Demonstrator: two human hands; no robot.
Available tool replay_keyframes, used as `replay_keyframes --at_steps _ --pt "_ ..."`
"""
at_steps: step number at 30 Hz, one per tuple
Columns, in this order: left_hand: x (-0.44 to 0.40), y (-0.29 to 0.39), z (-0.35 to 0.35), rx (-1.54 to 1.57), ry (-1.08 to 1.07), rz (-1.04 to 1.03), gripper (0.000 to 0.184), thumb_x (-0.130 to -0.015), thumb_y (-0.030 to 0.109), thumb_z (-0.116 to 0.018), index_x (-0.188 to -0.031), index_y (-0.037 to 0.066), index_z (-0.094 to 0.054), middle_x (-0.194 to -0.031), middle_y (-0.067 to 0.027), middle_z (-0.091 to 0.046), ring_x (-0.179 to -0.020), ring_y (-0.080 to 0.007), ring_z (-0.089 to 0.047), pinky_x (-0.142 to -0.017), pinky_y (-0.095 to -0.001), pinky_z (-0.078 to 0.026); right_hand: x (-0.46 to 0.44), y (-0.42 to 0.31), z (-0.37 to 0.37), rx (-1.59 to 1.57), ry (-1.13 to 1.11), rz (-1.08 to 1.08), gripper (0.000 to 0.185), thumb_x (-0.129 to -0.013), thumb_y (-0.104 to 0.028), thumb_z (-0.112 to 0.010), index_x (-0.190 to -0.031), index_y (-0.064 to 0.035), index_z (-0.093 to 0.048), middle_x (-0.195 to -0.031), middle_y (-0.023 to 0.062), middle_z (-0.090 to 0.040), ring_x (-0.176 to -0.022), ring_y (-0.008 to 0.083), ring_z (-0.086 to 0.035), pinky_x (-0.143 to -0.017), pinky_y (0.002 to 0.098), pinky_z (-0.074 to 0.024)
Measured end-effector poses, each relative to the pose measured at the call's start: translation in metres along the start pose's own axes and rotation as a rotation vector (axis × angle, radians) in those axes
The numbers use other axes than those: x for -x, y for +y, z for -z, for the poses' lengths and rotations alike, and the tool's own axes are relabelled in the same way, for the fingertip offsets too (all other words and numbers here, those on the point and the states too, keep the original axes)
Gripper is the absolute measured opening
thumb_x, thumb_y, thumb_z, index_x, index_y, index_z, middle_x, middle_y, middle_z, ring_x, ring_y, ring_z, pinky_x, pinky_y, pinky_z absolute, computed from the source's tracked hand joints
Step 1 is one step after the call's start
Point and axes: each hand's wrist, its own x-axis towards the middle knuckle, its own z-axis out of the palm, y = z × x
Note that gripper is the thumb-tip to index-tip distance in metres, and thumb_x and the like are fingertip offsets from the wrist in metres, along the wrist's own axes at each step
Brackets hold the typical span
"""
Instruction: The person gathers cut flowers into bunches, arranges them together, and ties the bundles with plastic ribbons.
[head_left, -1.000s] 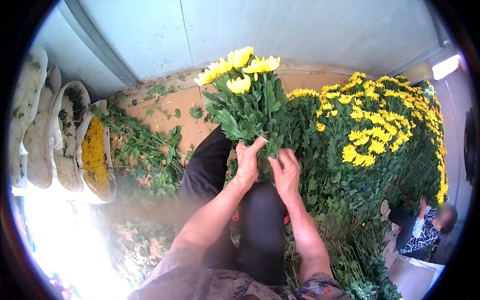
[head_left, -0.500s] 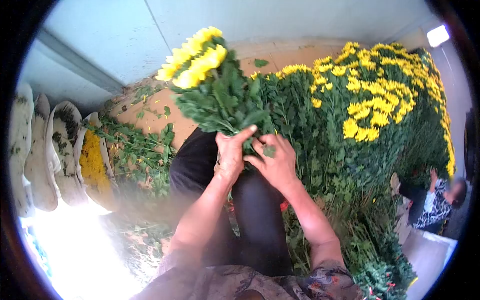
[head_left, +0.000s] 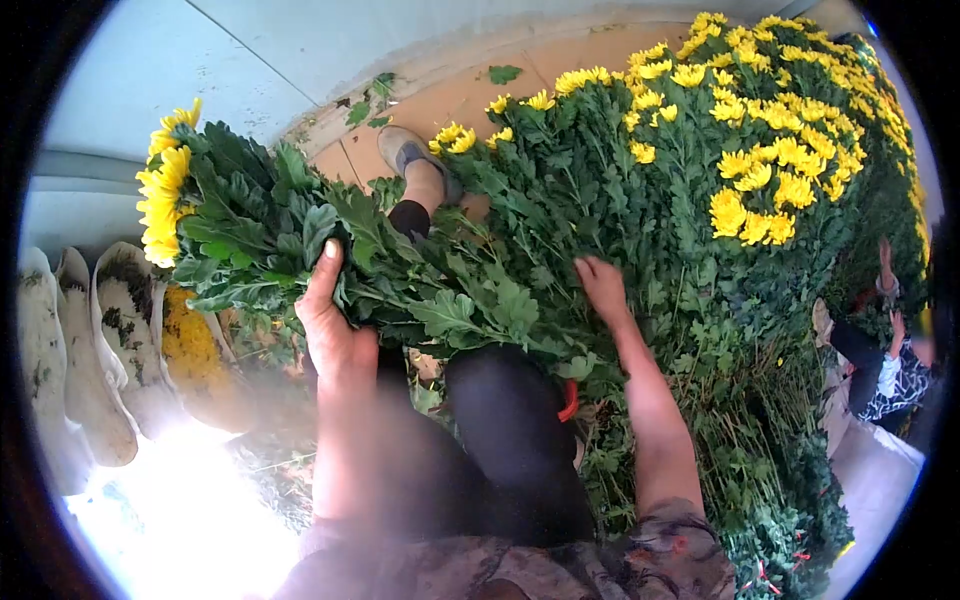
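A bunch of yellow chrysanthemums (head_left: 260, 215) lies sideways in my left hand (head_left: 340, 340). Its blooms point left, and the leafy stems run right across my knees. My left thumb presses over the stems and the other fingers are partly hidden behind them. My right hand (head_left: 605, 288) is at the near part of the big heap of chrysanthemums (head_left: 640, 220), among leaves and stems. Its fingers are drawn together; what is between them, if anything, is hidden.
My foot in a grey shoe (head_left: 412, 155) rests on the tiled floor by the wall. Left stand several long, pale containers (head_left: 120, 320), one with yellow petals. Loose leaves (head_left: 370, 100) litter the floor. Another person (head_left: 890, 375) sits at the far right beside the heap.
The bunch has swung left and down, tilting to lie sideways in my left hand. My right hand has left the bunch and moved right to the heap. My shoe has come into view.
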Motion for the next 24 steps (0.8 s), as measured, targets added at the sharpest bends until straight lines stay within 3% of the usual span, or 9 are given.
replay_keyframes --at_steps 1,5,7,8,11,14,16,18,24 --pt "0.003 0.004 -0.008 0.001 0.012 0.068 0.042 -0.085 0.024 -0.069 -0.12 0.004 -0.057 -0.114 -0.0091 -0.063 -0.103 -0.0238 -0.059 -0.093 -0.0384 -0.047 -0.018 0.004 -0.02 0.046 0.147 0.245 0.039 -0.089 -0.036 -0.06 -0.106 -0.0009 -0.062 -0.087 0.0174 -0.064 -0.085 0.0319 -0.063 -0.075 0.0449 -0.0498" --pt "0.004 0.012 -0.017 -0.059 0.024 0.068 0.044 -0.084 0.025 -0.069 -0.121 0.003 -0.057 -0.113 -0.0096 -0.062 -0.103 -0.0244 -0.059 -0.093 -0.0383 -0.046 -0.056 -0.008 -0.062 0.557 0.204 0.262 0.05 -0.086 -0.039 -0.063 -0.117 -0.001 -0.055 -0.098 0.0187 -0.062 -0.096 0.0345 -0.06 -0.079 0.0453 -0.0488" --pt "0.004 0.014 -0.015 -0.061 0.05 0.093 0.045 -0.084 0.026 -0.069 -0.121 0.003 -0.056 -0.113 -0.0097 -0.062 -0.103 -0.0244 -0.059 -0.093 -0.0382 -0.046 -0.065 -0.029 -0.053 0.609 -0.264 -0.028 0.062 -0.085 -0.045 -0.064 -0.126 -0.0006 -0.049 -0.115 0.0206 -0.056 -0.109 0.0383 -0.053 -0.09 0.0466 -0.0448" --pt "0.004 0.013 -0.012 -0.056 0.059 0.127 0.046 -0.083 0.026 -0.069 -0.121 0.003 -0.056 -0.113 -0.0098 -0.062 -0.103 -0.0244 -0.059 -0.093 -0.038 -0.046 -0.068 -0.024 -0.053 0.616 -0.274 -0.03 0.062 -0.085 -0.045 -0.064 -0.126 -0.0006 -0.049 -0.115 0.0206 -0.056 -0.109 0.0383 -0.053 -0.09 0.0466 -0.0448" --pt "0.003 0.015 -0.007 -0.057 0.023 0.129 0.047 -0.083 0.026 -0.07 -0.121 0.003 -0.056 -0.114 -0.0102 -0.062 -0.103 -0.0242 -0.059 -0.093 -0.0374 -0.047 -0.071 -0.008 -0.046 0.196 0.286 0.047 0.061 -0.087 -0.049 -0.06 -0.125 -0.0017 -0.051 -0.11 0.0218 -0.059 -0.108 0.0404 -0.053 -0.092 0.0501 -0.0433" --pt "0.003 0.016 -0.007 -0.06 -0.009 0.165 0.046 -0.083 0.025 -0.07 -0.121 0.002 -0.056 -0.114 -0.0102 -0.062 -0.103 -0.024 -0.06 -0.093 -0.037 -0.047 -0.062 0.011 -0.05 0.494 -0.004 -0.15 0.066 -0.088 -0.05 -0.059 -0.132 -0.0017 -0.047 -0.122 0.024 -0.055 -0.111 0.0419 -0.052 -0.095 0.0492 -0.0416" --pt "0.001 0.02 -0.008 -0.054 -0.021 0.177 0.046 -0.083 0.025 -0.069 -0.121 0.002 -0.056 -0.114 -0.0101 -0.063 -0.102 -0.0239 -0.06 -0.093 -0.0369 -0.047 -0.07 0.017 -0.046 0.263 -0.128 -0.301 0.07 -0.087 -0.049 -0.061 -0.138 -0.0029 -0.043 -0.133 0.0231 -0.049 -0.118 0.0397 -0.049 -0.1 0.046 -0.0389" --pt "0.002 0.019 -0.011 -0.028 -0.047 0.195 0.046 -0.083 0.024 -0.069 -0.121 0.001 -0.056 -0.113 -0.01 -0.063 -0.102 -0.0241 -0.06 -0.094 -0.037 -0.047 -0.065 0.026 -0.037 -0.158 0.056 -0.298 0.072 -0.087 -0.047 -0.062 -0.138 -0.0004 -0.042 -0.128 0.0229 -0.054 -0.121 0.0371 -0.049 -0.101 0.0429 -0.0392" --pt "-0.003 0.013 0.0 0.033 -0.051 0.205 0.044 -0.084 0.023 -0.068 -0.121 0.002 -0.056 -0.113 -0.0103 -0.063 -0.103 -0.024 -0.06 -0.095 -0.0369 -0.046 -0.044 -0.002 0.007 -0.422 -0.17 -0.28 0.057 -0.087 -0.039 -0.064 -0.117 0.008 -0.056 -0.114 0.0139 -0.061 -0.1 0.0198 -0.053 -0.088 0.0342 -0.0404"
